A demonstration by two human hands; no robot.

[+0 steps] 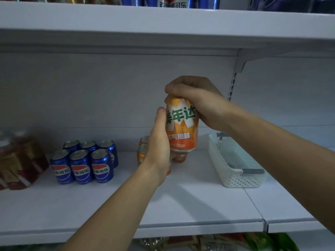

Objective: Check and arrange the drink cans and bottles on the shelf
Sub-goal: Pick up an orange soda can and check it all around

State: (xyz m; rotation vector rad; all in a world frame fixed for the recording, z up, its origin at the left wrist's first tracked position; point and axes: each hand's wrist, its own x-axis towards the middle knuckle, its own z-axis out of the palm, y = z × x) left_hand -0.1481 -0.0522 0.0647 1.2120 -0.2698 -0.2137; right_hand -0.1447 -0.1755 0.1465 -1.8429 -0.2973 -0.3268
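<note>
1. Hands of a person meet on one orange can [182,124], held upright in the air above the white shelf [181,201].
2. The right hand [197,100] caps the can from above, its fingers curled down over the top rim.
3. The left hand [159,142] grips the can's left side, thumb up along the label, its other fingers hidden behind the can.
4. Directly below the left hand, more orange cans [144,149] stand on the shelf, partly hidden by the wrist.
5. Farther left of the left hand, six blue cans [83,165] stand in two rows of three.
6. Beyond them, at the far left, sits a blurred wrapped pack of reddish drinks [20,162].
7. Below and to the right of the right hand, under its forearm, a white perforated basket [233,171] rests on the shelf.
</note>
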